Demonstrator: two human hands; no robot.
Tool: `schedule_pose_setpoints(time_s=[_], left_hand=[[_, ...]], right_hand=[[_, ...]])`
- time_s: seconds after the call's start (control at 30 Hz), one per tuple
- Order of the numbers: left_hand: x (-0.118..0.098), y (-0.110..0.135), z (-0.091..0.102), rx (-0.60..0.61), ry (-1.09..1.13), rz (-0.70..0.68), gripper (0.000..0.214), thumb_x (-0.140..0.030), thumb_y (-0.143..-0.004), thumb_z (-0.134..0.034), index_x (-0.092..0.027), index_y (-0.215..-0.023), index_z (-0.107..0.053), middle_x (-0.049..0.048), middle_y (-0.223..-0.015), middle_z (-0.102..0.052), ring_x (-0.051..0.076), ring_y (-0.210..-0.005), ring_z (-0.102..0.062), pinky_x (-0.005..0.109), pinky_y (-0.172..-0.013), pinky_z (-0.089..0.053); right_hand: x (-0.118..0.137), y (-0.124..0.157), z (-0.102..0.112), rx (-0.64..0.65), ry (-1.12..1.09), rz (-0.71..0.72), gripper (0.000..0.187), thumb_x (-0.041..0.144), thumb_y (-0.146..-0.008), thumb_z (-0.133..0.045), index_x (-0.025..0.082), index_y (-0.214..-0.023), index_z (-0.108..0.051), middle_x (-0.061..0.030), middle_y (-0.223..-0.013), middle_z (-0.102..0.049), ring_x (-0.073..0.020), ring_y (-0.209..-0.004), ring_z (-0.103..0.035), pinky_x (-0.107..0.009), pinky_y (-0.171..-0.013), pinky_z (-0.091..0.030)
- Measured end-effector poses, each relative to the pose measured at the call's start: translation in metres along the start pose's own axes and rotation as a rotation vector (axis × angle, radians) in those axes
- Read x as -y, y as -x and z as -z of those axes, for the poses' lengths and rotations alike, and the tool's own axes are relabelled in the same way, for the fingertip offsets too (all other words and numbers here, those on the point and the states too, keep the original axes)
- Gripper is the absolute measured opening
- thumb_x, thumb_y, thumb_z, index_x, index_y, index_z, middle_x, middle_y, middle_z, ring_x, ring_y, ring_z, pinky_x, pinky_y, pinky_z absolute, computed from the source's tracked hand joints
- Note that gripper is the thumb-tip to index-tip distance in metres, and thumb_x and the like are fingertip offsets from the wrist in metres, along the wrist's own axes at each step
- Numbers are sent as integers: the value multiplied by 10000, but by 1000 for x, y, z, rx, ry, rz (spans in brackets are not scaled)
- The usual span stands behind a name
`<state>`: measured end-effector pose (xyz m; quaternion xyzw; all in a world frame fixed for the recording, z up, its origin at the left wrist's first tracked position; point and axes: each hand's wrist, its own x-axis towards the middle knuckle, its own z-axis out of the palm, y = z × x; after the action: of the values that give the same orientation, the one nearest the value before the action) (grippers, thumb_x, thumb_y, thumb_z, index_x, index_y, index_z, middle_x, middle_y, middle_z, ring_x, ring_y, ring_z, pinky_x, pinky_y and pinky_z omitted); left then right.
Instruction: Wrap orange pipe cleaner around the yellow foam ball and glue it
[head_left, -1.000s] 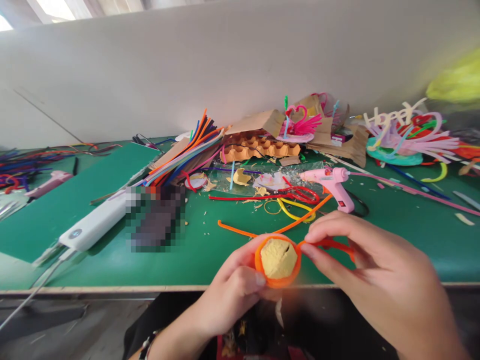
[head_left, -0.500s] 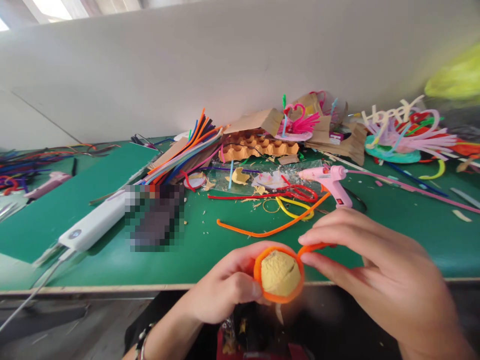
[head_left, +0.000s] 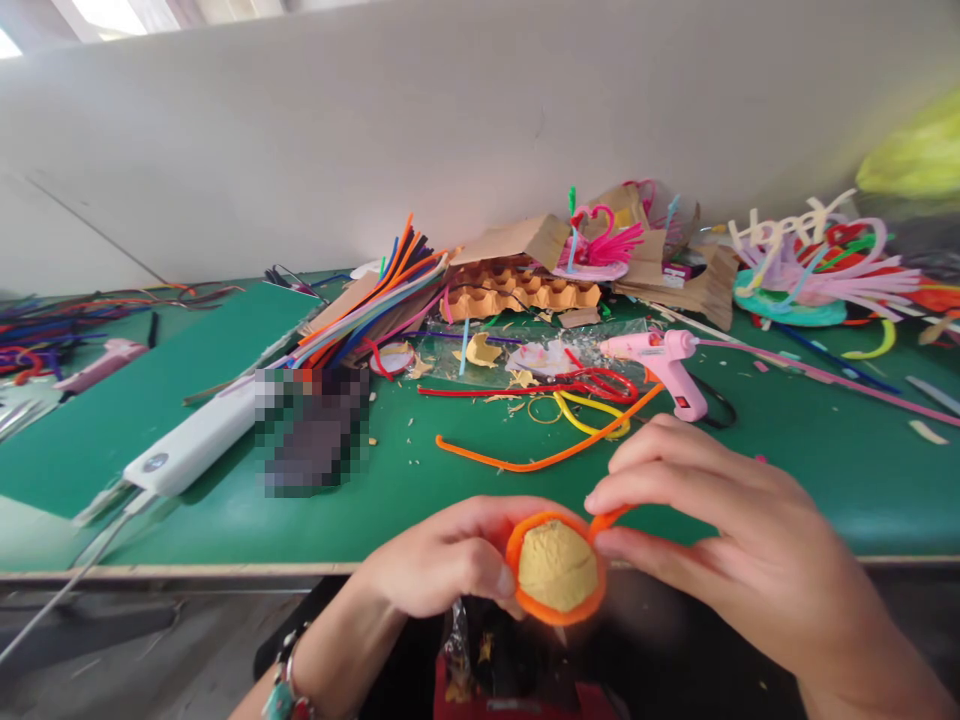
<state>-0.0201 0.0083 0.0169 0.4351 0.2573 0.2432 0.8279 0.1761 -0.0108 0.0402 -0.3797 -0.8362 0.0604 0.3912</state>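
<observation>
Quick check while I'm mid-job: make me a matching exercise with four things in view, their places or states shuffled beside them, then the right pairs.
Things
1. Tan, rounded, papery piece
2. Pink plastic glue gun with a red switch
3. White oblong plastic device
4. Brown bumpy egg tray

Places or states
A. Partly beneath a brown papery sheet
B. Beyond the right hand, nozzle pointing left
C. Held in the left hand, ringed by a fuzzy orange strip
D. Left of both hands, cable at its near end

Pairs: 1-C, 2-B, 3-D, 4-A
</observation>
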Motion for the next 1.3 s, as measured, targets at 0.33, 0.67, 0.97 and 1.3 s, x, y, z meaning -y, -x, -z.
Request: schedule_pose_setpoints(time_s=[0.33,0.67,0.97,1.3], left_hand=[[9,-3,1,59,205,79,393,-152,-446,-526,-119,-770,-746,20,-635,-614,88,-528,-510,135,-433,-321],[27,-4,-1,293,411,-29,432,-274,-548,-610,-66,-912,-712,33,-681,-557,70,-547,-449,133,-439,-323],[30,-1,3,235,402,-2,460,-270,-511,-655,-74,-925,-701,36,-696,-583,84,-558,-465,164,-472,-323],[23,-5,-4,249,435,-94,351,-258,-617,-534,-65,-856,-704,-12,-540,-449,50,-426,-334,167,-420,-211]], right_hand=[[-1,-1,3,33,-156,4,97,275,-833,-612,218,-757,-634,24,-684,-570,-77,-590,-539,-175,-480,-401],[-4,2,-5,-40,-560,-60,31,222,-833,-606,246,-823,-589,42,-674,-594,-81,-622,-559,-181,-565,-474],[-7,2,-4,29,-540,-4,137,99,-800,-570,234,-823,-577,49,-697,-554,-62,-623,-558,-172,-553,-466],[-13,1,-13,-62,-328,89,180,36,-788,-543,205,-842,-572,46,-751,-552,-30,-631,-553,-133,-541,-447]])
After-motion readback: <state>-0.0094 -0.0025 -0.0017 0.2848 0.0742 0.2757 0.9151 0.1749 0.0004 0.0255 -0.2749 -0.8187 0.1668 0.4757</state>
